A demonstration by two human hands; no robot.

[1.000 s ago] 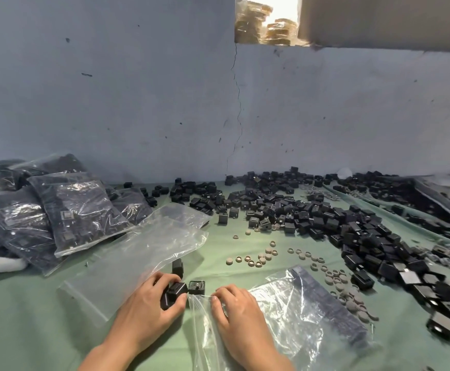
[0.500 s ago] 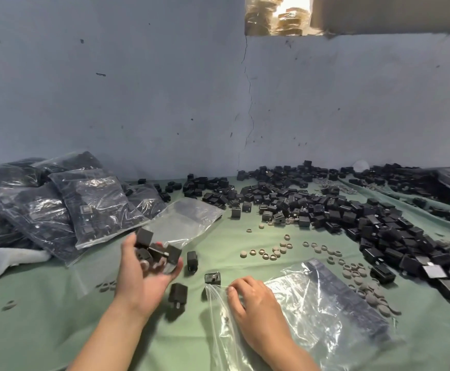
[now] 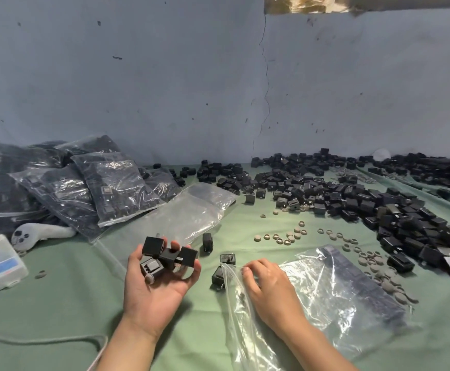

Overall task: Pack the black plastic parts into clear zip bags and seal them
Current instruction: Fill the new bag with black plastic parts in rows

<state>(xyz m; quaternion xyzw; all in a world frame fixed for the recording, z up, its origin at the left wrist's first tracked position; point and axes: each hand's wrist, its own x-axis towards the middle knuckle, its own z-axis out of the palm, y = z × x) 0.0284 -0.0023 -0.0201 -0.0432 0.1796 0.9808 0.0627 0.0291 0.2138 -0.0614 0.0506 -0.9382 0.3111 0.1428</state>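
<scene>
So the left hand is palm up over the middle of the worktop, fingers loosely cupped round a small bunch of black plastic parts. The right hand sits just beside it, fingers curled onto the mouth edge of a clear zip bag that lies flat toward the near right corner. Looks like it's pinching the plastic there. Three loose parts lie on the green cover between the two hands. The big pile of parts runs along the far edge and down the right side, with little grey rings scattered in front of it. The filled bags are stacked at the far left corner, with an empty bag lying flat next to them. A white controller and a white box are by the left edge.
</scene>
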